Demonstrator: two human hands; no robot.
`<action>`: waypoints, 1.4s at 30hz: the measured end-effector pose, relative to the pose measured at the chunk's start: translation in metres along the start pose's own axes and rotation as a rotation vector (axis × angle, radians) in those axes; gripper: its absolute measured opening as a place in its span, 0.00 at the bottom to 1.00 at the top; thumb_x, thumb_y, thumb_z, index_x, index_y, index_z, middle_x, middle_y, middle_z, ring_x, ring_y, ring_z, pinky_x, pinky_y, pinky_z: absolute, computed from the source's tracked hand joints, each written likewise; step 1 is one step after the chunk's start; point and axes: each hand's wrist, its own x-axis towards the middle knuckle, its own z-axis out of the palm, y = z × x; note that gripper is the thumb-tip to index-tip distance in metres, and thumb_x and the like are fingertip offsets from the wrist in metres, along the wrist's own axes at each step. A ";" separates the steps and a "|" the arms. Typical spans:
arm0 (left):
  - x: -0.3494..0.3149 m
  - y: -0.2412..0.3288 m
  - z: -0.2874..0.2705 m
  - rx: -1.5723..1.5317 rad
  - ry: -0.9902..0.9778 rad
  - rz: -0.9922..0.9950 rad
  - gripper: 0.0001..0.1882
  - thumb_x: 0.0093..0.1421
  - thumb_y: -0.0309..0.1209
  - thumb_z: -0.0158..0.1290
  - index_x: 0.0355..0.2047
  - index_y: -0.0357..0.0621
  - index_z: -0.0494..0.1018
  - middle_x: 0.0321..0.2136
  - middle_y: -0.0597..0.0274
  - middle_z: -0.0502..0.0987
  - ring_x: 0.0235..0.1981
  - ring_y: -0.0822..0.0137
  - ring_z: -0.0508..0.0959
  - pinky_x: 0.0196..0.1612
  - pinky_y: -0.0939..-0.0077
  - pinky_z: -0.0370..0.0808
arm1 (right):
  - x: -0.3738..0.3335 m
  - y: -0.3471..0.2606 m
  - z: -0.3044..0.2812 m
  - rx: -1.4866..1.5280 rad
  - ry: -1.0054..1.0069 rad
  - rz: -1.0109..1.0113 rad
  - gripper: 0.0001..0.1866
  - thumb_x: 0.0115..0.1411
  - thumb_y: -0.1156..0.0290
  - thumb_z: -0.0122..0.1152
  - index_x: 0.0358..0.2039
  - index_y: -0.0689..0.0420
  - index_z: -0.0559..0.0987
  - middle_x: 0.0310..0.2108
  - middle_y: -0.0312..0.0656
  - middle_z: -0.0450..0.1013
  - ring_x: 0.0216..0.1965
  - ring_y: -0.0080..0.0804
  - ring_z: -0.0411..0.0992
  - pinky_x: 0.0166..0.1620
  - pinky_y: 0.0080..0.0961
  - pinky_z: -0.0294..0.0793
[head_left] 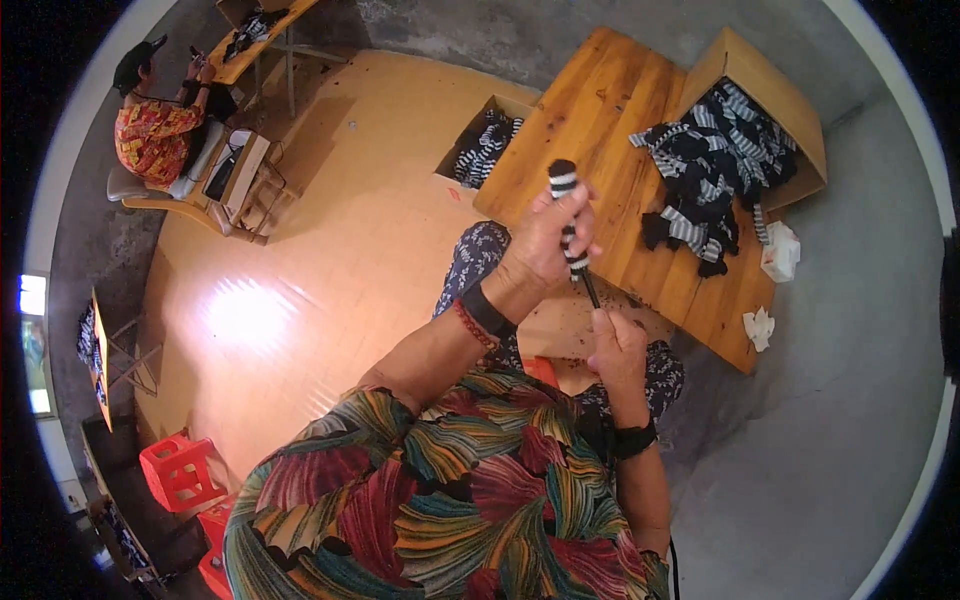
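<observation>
My left hand [545, 240] is closed around a narrow black-and-white striped knit piece [563, 182], whose dark tip sticks up above the fingers. From the lower end of that piece runs a thin black rod [592, 292]. My right hand [617, 348] grips the rod lower down, thumb along it; the part inside the fist is hidden. Both hands are over my lap, beside the near edge of a wooden table [570, 110]. Across that table spills a heap of black and grey-striped knit pieces [705, 180].
A cardboard box [790, 115] lies on its side behind the heap. White tissue [782, 252] is at the table's right edge. Another box [487, 140] of striped pieces stands on the floor. A person [160, 125] sits at the far left table. Red stools [180, 470] are at lower left.
</observation>
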 end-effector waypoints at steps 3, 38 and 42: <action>-0.007 -0.014 0.007 0.017 -0.020 -0.060 0.12 0.57 0.38 0.46 0.35 0.44 0.63 0.10 0.70 0.60 0.06 0.77 0.56 0.18 0.77 0.69 | 0.003 -0.006 0.004 0.053 0.024 -0.018 0.17 0.57 0.64 0.48 0.19 0.64 0.68 0.15 0.40 0.62 0.19 0.25 0.60 0.25 0.25 0.61; -0.022 -0.041 0.004 0.346 0.247 0.176 0.11 0.61 0.35 0.37 0.37 0.41 0.61 0.12 0.68 0.59 0.09 0.77 0.58 0.19 0.79 0.68 | 0.009 0.003 0.018 0.545 -0.160 0.355 0.17 0.59 0.60 0.47 0.18 0.58 0.69 0.10 0.26 0.55 0.11 0.13 0.49 0.14 0.13 0.45; -0.024 -0.039 0.000 0.125 0.087 0.021 0.15 0.61 0.39 0.37 0.40 0.40 0.60 0.11 0.68 0.58 0.09 0.75 0.59 0.19 0.78 0.68 | 0.010 -0.003 0.018 0.593 -0.143 0.340 0.16 0.59 0.61 0.47 0.19 0.57 0.69 0.10 0.26 0.54 0.11 0.12 0.48 0.14 0.13 0.44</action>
